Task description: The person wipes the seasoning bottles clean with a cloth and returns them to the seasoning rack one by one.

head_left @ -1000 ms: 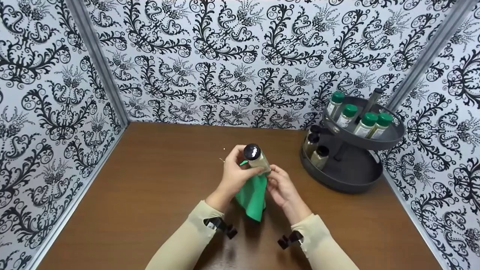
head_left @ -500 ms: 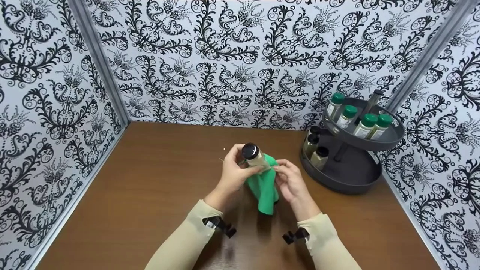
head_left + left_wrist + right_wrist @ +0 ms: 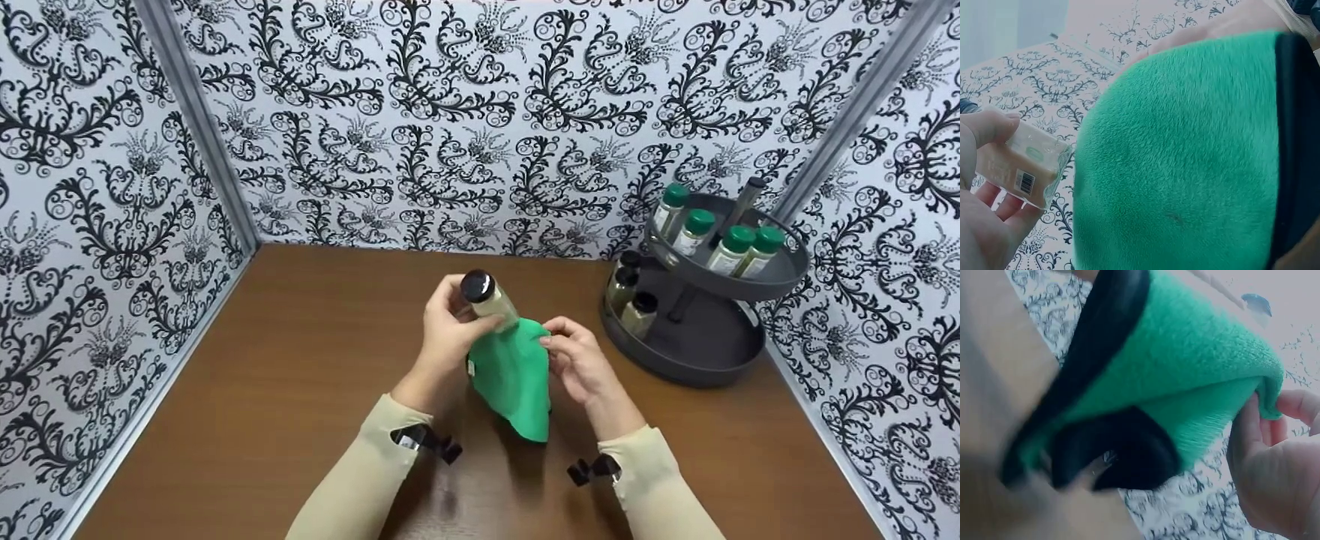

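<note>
My left hand (image 3: 446,334) grips a spice jar (image 3: 495,301) with a black lid, tilted and held above the table. The left wrist view shows the clear jar (image 3: 1030,163) with pale contents and a barcode label, thumb on one side and fingers on the other. A green fuzzy cloth (image 3: 517,375) with dark edging hangs from my right hand (image 3: 581,364), which pinches its upper edge between thumb and fingers. In the right wrist view the cloth (image 3: 1196,354) droops in folds from those fingertips. It hangs just below and right of the jar; whether they touch I cannot tell.
On the right stands a dark two-tier round rack (image 3: 690,367). Several green-capped jars (image 3: 729,251) sit on its upper tier, black-capped jars (image 3: 640,315) on the lower. Small pale crumbs lie on the brown table (image 3: 337,337) left of the hands. Patterned walls (image 3: 420,150) enclose it.
The jar and left hand have moved left and slightly up. The cloth, earlier bunched against the jar, now hangs spread from the right hand, which has shifted a little right.
</note>
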`<state>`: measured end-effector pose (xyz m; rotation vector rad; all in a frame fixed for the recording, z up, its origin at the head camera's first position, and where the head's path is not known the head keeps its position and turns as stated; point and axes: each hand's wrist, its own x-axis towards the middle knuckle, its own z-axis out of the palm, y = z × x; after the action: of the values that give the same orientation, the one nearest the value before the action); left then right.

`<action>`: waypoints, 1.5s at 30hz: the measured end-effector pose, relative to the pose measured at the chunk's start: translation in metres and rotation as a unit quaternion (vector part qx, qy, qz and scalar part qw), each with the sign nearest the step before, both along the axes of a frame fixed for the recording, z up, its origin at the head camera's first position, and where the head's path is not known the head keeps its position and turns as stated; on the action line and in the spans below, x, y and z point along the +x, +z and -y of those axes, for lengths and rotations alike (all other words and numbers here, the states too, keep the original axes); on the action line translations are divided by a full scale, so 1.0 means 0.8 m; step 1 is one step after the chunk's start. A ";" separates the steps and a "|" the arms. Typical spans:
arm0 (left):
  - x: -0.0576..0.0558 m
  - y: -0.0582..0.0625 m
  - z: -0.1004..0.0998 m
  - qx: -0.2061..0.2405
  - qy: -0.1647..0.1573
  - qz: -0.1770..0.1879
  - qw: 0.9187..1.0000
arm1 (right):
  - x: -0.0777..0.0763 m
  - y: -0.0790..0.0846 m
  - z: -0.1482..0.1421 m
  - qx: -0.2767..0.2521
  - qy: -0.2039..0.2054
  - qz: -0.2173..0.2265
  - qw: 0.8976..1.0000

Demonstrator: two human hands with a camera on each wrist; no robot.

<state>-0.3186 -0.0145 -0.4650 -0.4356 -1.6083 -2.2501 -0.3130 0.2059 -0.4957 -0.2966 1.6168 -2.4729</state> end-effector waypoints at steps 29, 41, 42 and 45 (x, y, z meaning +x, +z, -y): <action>-0.005 -0.023 -0.019 -0.076 -0.047 -0.008 0.996 | -0.058 -0.033 -0.148 0.477 -0.127 -0.136 0.859; -0.007 -0.033 -0.027 -0.089 -0.072 0.005 0.993 | -0.039 -0.032 -0.271 0.618 -0.239 -0.190 0.725; -0.006 -0.034 -0.027 -0.090 -0.073 0.007 0.993 | -0.037 -0.033 -0.277 0.627 -0.233 -0.183 0.721; -0.005 -0.036 -0.028 -0.088 -0.075 0.012 0.993 | -0.032 -0.037 -0.289 0.646 -0.214 -0.155 0.716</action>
<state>-0.3228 0.0081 -0.4939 -0.5934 -1.8512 -2.2356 -0.3384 0.4368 -0.5255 -0.0992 3.3051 -0.8484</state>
